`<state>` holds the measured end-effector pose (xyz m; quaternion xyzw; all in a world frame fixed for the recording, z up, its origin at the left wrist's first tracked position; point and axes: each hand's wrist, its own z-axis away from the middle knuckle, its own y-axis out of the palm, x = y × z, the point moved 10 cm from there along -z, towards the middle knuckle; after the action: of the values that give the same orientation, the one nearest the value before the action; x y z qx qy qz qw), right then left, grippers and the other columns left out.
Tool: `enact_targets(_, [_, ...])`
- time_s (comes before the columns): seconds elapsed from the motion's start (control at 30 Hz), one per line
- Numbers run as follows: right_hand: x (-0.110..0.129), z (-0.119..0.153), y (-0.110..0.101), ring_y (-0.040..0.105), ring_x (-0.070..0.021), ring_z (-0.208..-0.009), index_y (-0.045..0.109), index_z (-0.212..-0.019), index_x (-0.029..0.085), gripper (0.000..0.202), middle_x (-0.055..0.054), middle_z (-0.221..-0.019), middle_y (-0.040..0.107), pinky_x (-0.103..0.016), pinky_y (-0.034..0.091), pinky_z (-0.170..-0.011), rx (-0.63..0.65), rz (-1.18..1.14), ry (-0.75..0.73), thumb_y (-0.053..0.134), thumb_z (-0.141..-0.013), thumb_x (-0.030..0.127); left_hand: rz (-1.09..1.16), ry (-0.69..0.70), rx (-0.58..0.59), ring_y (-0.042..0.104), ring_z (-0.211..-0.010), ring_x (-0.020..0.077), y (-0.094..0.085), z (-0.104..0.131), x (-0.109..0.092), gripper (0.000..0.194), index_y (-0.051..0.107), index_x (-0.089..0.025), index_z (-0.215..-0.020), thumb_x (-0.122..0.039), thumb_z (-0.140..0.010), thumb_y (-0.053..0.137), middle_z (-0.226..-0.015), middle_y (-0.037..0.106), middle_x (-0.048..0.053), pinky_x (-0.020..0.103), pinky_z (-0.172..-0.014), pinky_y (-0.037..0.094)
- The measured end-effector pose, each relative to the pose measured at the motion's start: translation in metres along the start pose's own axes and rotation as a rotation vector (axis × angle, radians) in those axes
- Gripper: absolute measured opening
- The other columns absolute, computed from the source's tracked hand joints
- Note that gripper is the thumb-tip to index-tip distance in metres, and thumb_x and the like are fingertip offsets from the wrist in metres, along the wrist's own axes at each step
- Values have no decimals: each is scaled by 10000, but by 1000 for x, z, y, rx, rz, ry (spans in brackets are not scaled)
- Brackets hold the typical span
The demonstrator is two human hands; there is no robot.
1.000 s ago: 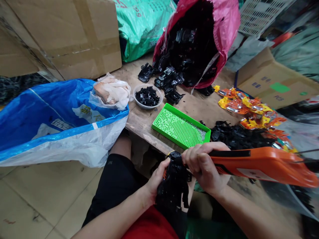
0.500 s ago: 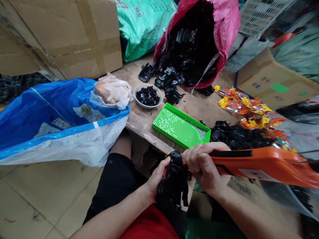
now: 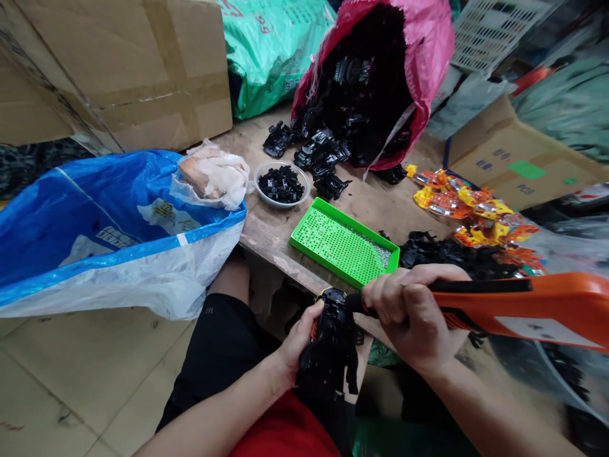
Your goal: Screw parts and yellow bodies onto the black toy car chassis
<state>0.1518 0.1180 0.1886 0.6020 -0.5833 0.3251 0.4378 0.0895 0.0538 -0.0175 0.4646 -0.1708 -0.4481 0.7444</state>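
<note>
My left hand (image 3: 299, 343) is closed around the side of a black plastic toy car (image 3: 328, 349), which has a little orange and yellow along its edge. Over my lap, its underside faces me. My right hand (image 3: 419, 311) grips an orange electric screwdriver (image 3: 528, 311). The screwdriver's dark nose points left and reaches the upper part of the car; whether the bit touches a screw cannot be made out. Just beyond my hands lies a green perforated tray (image 3: 328, 244) with small metal screws in it.
A bowl of small black parts (image 3: 281, 184) stands behind the tray. A pink sack (image 3: 431, 57) spills black car parts. Orange and yellow car bodies (image 3: 476, 206) and black pieces (image 3: 438, 254) lie at right. A blue-lined sack (image 3: 118, 209) hangs open at left.
My right hand and the screwdriver have drawn back to the right, baring more of the screwdriver's nose beside the car. My left hand keeps the car in nearly the same place.
</note>
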Motion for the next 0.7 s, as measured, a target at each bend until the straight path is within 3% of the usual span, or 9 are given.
enact_targets(0.13, [4, -5, -10, 375, -86, -390, 568, -778, 248, 195, 102, -480, 420, -272, 431, -466, -49, 49, 12, 694, -924, 278, 27, -20, -14, 657, -658, 136, 1, 1, 1, 415, 742, -123, -896, -485, -965, 550, -735, 731, 35, 238, -658, 513])
enact_targets(0.47, [-6, 4, -20, 455, -101, -428, 586, -897, 264, 91, 94, -529, 483, -297, 477, -511, -18, 86, -27, 658, -952, 278, 35, 19, 9, 663, -667, 139, 2, 0, -1, 384, 740, -141, -879, -518, -808, 749, -721, 732, 11, 223, -661, 502])
enact_targets(0.7, [-11, 5, -17, 487, -106, -446, 594, -909, 250, 66, 80, -543, 496, -296, 474, -506, 20, 87, -12, 623, -967, 241, 13, 47, 7, 633, -708, 138, 0, 0, -3, 344, 731, -147, -913, -486, -881, 679, -775, 717, 17, 238, -717, 500])
